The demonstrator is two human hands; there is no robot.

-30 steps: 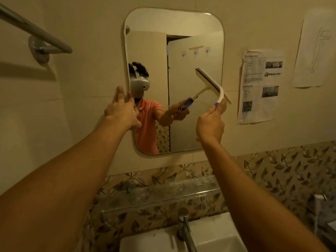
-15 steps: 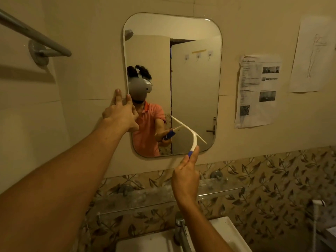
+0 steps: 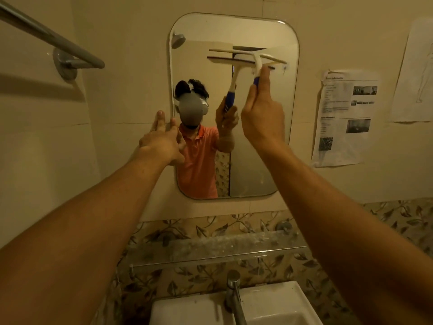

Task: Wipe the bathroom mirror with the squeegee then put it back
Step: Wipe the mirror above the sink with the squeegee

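Observation:
The rounded wall mirror (image 3: pixel 257 160) hangs straight ahead over the sink. My right hand (image 3: pixel 262 113) is shut on the blue grip of the white squeegee (image 3: pixel 257 64). Its blade lies level against the glass in the upper right part of the mirror, and its reflection shows just to the left. My left hand (image 3: pixel 161 141) presses flat, fingers spread, on the mirror's left edge at mid height and holds nothing.
A metal towel bar (image 3: pixel 58 45) sticks out at the upper left. Below the mirror run a glass shelf (image 3: pixel 218 249), a chrome tap (image 3: pixel 234 294) and a white sink (image 3: pixel 281 303). Printed sheets (image 3: pixel 342 118) hang on the wall to the right.
My right hand has lifted the squeegee from the mirror's lower edge up to its upper right part, with the blade now level. My left hand has stayed at the mirror's left edge.

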